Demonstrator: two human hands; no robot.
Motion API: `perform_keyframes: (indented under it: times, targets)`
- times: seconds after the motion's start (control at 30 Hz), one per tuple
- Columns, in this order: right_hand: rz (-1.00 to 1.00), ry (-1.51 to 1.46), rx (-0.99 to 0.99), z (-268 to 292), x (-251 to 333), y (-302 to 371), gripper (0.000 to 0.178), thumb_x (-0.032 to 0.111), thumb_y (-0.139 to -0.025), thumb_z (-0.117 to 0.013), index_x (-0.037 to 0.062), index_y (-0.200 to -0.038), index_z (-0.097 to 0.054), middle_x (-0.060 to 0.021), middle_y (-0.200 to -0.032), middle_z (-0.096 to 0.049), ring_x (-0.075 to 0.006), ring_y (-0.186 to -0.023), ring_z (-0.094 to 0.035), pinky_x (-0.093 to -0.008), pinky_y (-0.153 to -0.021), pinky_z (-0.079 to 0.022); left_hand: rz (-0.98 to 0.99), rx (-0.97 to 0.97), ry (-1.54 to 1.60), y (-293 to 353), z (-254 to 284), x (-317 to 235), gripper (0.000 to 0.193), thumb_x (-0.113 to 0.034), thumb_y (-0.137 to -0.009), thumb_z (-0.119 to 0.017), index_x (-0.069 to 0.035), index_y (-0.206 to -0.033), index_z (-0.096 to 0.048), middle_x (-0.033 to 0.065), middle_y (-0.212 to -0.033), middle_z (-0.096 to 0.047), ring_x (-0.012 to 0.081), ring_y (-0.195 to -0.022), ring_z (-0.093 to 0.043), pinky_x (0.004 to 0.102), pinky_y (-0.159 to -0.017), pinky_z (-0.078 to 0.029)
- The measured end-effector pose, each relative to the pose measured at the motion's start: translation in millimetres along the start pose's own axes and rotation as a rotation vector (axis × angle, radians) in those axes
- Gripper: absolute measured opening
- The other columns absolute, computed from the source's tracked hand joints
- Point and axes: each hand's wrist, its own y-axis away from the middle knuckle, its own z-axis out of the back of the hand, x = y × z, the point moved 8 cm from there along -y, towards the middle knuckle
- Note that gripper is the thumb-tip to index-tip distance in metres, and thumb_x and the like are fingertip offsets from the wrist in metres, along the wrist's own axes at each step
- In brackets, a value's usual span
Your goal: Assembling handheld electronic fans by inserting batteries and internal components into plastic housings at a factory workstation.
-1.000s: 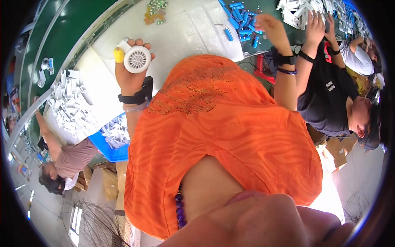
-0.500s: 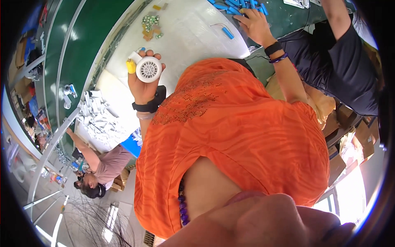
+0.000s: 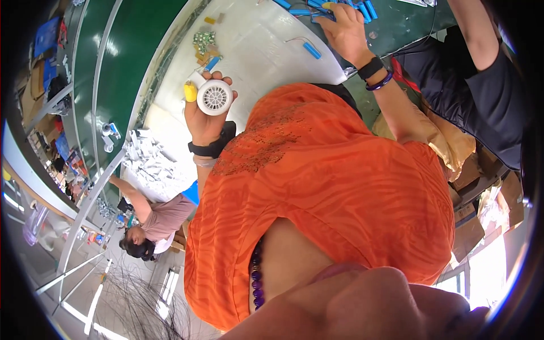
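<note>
My left hand [image 3: 207,122] is closed around a white round fan housing [image 3: 215,97] with a slotted grille facing up. A yellow cover sits on that thumb. Just beyond the fingers a blue cylindrical battery cell [image 3: 212,63] shows; whether it is joined to the housing I cannot tell. At the far right, my right hand [image 3: 348,37] reaches over a pile of blue battery cells [image 3: 367,10], thumb and fingers apart. It wears a yellow fingertip cover, and its fingertips are partly hidden among the cells. A single cell with thin wires [image 3: 311,50] lies left of that hand.
Small green circuit boards [image 3: 204,38] and tan pieces lie on the pale sheet [image 3: 255,39]. White plastic parts [image 3: 153,164] are heaped at the left. One person [image 3: 161,218] works at left, another in dark clothes [image 3: 464,96] at right. A green belt [image 3: 147,28] runs beyond.
My right hand has moved slightly farther out into the battery pile. The view has shifted, and the blue cell beyond my left fingers shows more.
</note>
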Motion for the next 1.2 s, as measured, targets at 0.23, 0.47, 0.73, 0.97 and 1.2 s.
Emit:
perform_keyframes:
  times: [0.23,0.47,0.73,0.97,1.2]
  targets:
    - [0.436,0.076,0.083,-57.3,23.2,-32.4,0.013,0.014,-0.080,-0.056,0.0075,-0.080,-0.067,-0.0083,-0.075,-0.062,-0.0216,-0.065,-0.061,-0.0370,-0.055,-0.044,-0.008,-0.043,0.050,-3.4,-2.0,7.2,0.043,-0.041,-0.095,-0.050,-0.005,-0.118,-0.053,0.0140,-0.116,-0.057,0.0337,-0.110,-0.056,0.0503,-0.084,-0.052]
    - [0.386,0.418,0.596,-86.6,30.6,-63.7,0.012,0.018,-0.071,-0.060,0.0122,-0.063,-0.068,-0.0091,-0.063,-0.062,-0.0225,-0.054,-0.059,-0.0368,-0.045,-0.038,0.009,-0.058,0.061,-1.8,3.9,11.0,0.044,-0.040,-0.095,-0.050,-0.004,-0.121,-0.053,0.0142,-0.116,-0.057,0.0349,-0.112,-0.054,0.0508,-0.086,-0.052]
    - [0.052,-0.127,0.676,-65.1,-46.6,-87.6,0.028,0.023,-0.071,-0.064,0.0025,-0.091,-0.061,-0.0192,-0.078,-0.065,-0.0364,-0.074,-0.065,-0.0440,-0.063,-0.051,-0.068,0.035,0.156,8.7,16.3,13.4,0.044,-0.042,-0.097,-0.047,-0.005,-0.121,-0.052,0.0137,-0.119,-0.057,0.0341,-0.114,-0.055,0.0497,-0.086,-0.052]
    - [-0.633,-1.446,0.634,-88.7,-94.0,-74.9,0.021,0.011,-0.086,-0.060,0.0030,-0.105,-0.059,-0.0021,-0.078,-0.062,-0.0085,-0.062,-0.058,-0.0214,-0.052,-0.044,-0.063,-0.078,0.148,8.5,19.1,16.3,0.045,-0.043,-0.097,-0.047,-0.003,-0.118,-0.052,0.0135,-0.113,-0.059,0.0331,-0.104,-0.060,0.0463,-0.082,-0.051]
    - [-0.556,-1.470,0.539,-37.9,-73.3,-78.3,0.019,0.006,-0.085,-0.060,0.0019,-0.103,-0.066,-0.0064,-0.090,-0.065,-0.0150,-0.075,-0.059,-0.0290,-0.066,-0.046,-0.054,-0.044,0.201,13.0,23.8,20.5,0.043,-0.042,-0.097,-0.045,-0.004,-0.118,-0.053,0.0132,-0.115,-0.058,0.0321,-0.107,-0.058,0.0465,-0.081,-0.055]
